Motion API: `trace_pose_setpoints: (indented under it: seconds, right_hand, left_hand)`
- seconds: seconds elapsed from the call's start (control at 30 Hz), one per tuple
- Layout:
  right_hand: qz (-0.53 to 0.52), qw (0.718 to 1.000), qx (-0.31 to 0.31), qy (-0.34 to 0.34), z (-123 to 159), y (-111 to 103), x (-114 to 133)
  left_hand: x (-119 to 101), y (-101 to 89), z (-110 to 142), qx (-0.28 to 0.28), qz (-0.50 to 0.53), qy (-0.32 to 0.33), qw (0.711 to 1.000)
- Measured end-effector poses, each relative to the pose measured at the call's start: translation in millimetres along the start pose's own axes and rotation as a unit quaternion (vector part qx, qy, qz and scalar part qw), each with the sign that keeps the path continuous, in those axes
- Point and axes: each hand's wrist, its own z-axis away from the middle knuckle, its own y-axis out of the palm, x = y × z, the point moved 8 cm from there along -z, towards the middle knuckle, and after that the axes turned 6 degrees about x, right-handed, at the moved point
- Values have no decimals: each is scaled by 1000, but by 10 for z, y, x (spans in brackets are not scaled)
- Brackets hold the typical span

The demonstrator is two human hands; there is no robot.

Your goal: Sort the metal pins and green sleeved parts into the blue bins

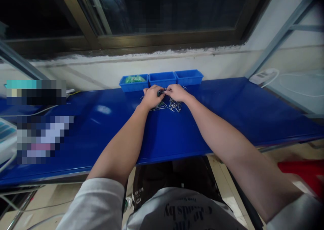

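Observation:
Both my arms reach forward over a blue tabletop (227, 115). My left hand (151, 96) and my right hand (177, 92) meet above a loose pile of small metal screws (173, 106). Between the fingertips of both hands sits a small dark part (160, 93); it is too small to identify. Which hand grips it and which only touches it I cannot tell. Just behind the hands stand three blue bins in a row: the left bin (134, 82) holds green pieces, the middle bin (162, 79) and the right bin (189, 77) show no contents.
A white power strip (263, 76) with a cable lies at the table's far right. A white wall and dark window rise behind the bins. A red object (303, 172) sits on the floor at right. Blurred items occupy the table's left end.

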Motion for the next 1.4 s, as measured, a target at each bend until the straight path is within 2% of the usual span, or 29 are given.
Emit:
trace_pose_setpoints:
  seconds: [0.3, 0.4, 0.57, 0.8, 0.93, 1.13, 1.23, 1.4]
  right_hand:
    - [-34, 999, -18, -16, 13, -15, 60]
    - [-111, 993, -29, -14, 0, -8, 45]
    - [-327, 945, -24, -13, -3, 2, 42]
    - [-424, 906, 3, 11, 34, 20, 5]
    - [-379, 925, -26, 23, 36, -51, -5]
    - [-198, 975, -102, -3, 20, -184, -18]
    - [-86, 991, -104, 16, 23, -154, -29]
    - [33, 995, -93, 23, 4, -119, 19]
  left_hand:
    - [-28, -19, -26, 3, 0, 10, 1000]
    - [-6, -12, -32, -1, -9, -1, 1000]
    - [5, -29, -42, -13, -8, -6, 1000]
    - [-4, -83, -25, -27, 16, -15, 999]
    - [34, -119, -11, -46, 26, -34, 998]
    - [147, -107, -4, -60, 19, -74, 995]
    - [146, -87, -2, -52, 25, -77, 995]
    - [141, -73, 7, -45, 36, -88, 994]
